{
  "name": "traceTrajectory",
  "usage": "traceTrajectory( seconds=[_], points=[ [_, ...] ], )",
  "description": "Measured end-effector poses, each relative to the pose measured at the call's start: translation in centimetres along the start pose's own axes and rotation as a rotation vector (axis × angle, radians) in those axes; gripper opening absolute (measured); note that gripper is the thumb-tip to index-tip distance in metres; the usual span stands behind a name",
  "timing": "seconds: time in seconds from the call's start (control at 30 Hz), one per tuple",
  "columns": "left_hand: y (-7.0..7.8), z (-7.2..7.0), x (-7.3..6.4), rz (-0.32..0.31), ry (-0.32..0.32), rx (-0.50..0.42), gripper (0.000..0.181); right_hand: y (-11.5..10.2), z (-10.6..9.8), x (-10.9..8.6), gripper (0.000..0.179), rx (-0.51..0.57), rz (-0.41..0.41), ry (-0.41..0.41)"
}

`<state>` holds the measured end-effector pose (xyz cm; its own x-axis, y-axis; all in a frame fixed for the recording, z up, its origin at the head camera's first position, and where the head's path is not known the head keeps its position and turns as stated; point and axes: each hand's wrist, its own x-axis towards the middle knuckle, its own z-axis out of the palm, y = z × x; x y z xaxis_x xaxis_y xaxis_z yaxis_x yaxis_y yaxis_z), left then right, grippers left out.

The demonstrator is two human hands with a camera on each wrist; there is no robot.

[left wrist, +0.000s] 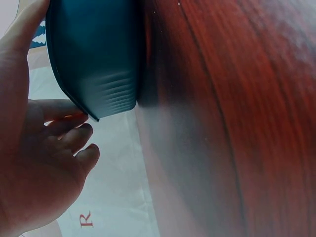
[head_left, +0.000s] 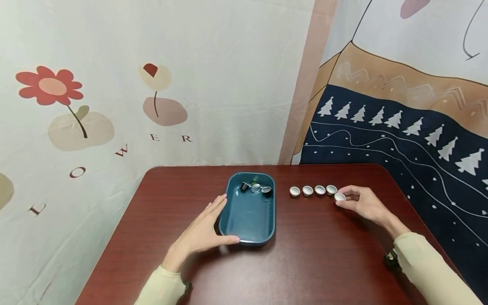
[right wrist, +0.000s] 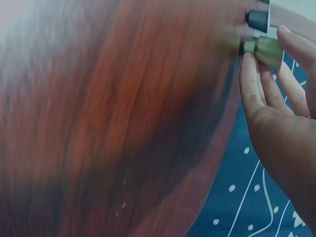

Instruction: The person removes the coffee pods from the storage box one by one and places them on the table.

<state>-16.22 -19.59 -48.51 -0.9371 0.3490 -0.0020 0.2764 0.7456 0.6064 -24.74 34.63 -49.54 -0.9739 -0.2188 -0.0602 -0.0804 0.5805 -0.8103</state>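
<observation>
My right hand (head_left: 362, 202) pinches a coffee capsule (head_left: 340, 197) between thumb and fingers, its silver foil lid facing up. In the right wrist view this capsule (right wrist: 270, 52) has a green body. Just left of it, a row of several capsules (head_left: 307, 191) stands foil side up on the table, the nearest one right beside my fingertips. My left hand (head_left: 202, 231) rests on the near-left corner of a blue-green tray (head_left: 249, 242), thumb along the near rim and straight fingers on the left rim. Inside the tray's far end lie several capsules (head_left: 256, 187), some dark-bodied.
The reddish-brown wooden table (head_left: 316, 267) has rounded far corners. Behind it hangs a pale curtain (head_left: 228, 84) with flower prints, and at the right a dark blue cloth (head_left: 411, 152) with white trees.
</observation>
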Motion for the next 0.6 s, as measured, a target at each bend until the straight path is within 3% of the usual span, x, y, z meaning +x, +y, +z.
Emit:
traceTrajectory(
  seconds=[0.27, 0.6],
  points=[
    [-0.1, 0.0, 0.0, -0.003, 0.001, -0.005, 0.136, -1.4, 2.2, 0.2, 0.038, 0.062, -0.064, -0.038],
    [0.0, 0.0, 0.0, -0.006, -0.002, -0.006, 0.136, -3.4, 5.5, 1.3, 0.033, 0.064, -0.157, -0.078]
  ],
)
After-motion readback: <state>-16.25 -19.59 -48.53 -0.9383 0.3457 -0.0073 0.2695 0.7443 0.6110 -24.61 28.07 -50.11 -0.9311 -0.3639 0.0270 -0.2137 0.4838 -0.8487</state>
